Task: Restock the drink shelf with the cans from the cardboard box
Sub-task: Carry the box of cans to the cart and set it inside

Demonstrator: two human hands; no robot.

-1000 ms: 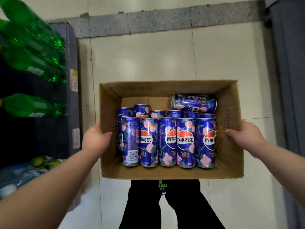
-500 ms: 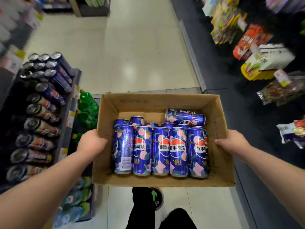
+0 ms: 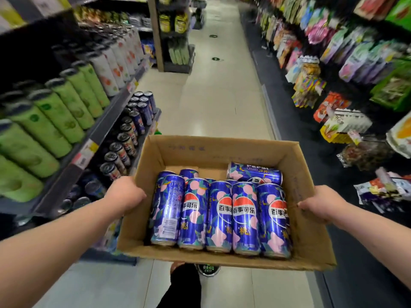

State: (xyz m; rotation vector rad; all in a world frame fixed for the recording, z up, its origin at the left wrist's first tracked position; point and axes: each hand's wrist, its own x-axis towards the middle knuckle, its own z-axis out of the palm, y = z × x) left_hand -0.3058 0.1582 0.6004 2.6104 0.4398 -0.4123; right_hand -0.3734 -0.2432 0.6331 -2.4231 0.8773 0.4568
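I carry an open cardboard box (image 3: pixel 311 247) in front of me above the aisle floor. My left hand (image 3: pixel 124 194) grips its left wall and my right hand (image 3: pixel 320 204) grips its right wall. Inside stand several blue peach Pepsi cans (image 3: pixel 220 216) in rows, and one more can (image 3: pixel 255 173) lies on its side at the back right. The drink shelf (image 3: pixel 106 121) runs along my left, with matching blue cans (image 3: pixel 133 121) on its lower level.
Green and white cans (image 3: pixel 66 107) fill the upper left shelf. Snack bags (image 3: pixel 333 74) hang along the right side of the aisle. A display stand (image 3: pixel 175 34) rises ahead at the aisle's left. The pale floor (image 3: pixel 222 85) stretches forward between the shelves.
The view has lifted from the floor to the whole aisle and shelves. The box has stayed in both hands, and its cans have kept their places.
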